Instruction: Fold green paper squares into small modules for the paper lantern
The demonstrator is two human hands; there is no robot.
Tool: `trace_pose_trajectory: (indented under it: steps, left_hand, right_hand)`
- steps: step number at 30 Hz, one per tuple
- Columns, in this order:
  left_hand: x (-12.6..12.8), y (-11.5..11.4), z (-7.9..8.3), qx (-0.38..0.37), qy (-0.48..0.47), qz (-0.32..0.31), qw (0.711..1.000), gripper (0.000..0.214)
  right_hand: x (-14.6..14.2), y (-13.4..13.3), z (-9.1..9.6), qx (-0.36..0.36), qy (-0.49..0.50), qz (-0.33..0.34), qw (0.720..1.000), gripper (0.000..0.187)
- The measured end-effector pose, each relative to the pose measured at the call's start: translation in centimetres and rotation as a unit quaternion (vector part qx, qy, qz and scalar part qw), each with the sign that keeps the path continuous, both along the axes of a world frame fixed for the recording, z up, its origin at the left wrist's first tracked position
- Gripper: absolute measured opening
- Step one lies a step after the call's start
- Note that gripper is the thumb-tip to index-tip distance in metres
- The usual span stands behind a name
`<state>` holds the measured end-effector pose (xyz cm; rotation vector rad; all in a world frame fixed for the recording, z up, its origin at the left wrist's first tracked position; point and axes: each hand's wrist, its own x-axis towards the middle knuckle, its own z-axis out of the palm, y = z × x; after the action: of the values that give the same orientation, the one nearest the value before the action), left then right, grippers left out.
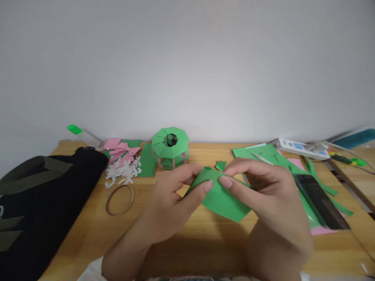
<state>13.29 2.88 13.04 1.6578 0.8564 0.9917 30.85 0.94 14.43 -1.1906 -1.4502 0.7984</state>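
Observation:
A folded piece of green paper (227,201) is held up over the table's front middle. My left hand (178,197) pinches its upper left side, thumb on the near face and fingers behind. On the upper right, my right hand (268,191) grips it in the same way, its thumb close to the left one. The paper's lower corner hangs free. Just behind it lies a small folded green piece (220,166). Beyond my left hand stands a round green-and-pink paper structure (170,146) with a dark opening in its top.
On the left are white paper scraps (123,171), pink folded pieces (120,150), a tape ring (119,200) and a black bag (38,207). To the right lie green sheets (246,152), a phone (320,201), a pen (260,157) and a power strip (301,148). A wall rises behind.

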Motion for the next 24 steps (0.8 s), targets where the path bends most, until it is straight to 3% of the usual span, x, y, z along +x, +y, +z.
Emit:
trace_pose_trajectory:
  steps: [8,14,24]
  left_hand:
    - [-0.02,0.1,0.05,-0.03,-0.044,-0.006,0.999,0.01]
    - [0.0,0.52,-0.25,-0.067,-0.107,0.067,0.99,0.002]
    - [0.02,0.33,-0.38,-0.024,-0.08,0.115,0.99,0.014]
  right_hand:
    - [-0.14,0.07,0.25,-0.014,-0.012,0.022,1.0,0.006]
    - [-0.31,0.22,0.34,-0.023,-0.017,0.039,0.999,0.008]
    - [-0.25,0.14,0.23,-0.002,-0.025,0.052,0.998,0.009]
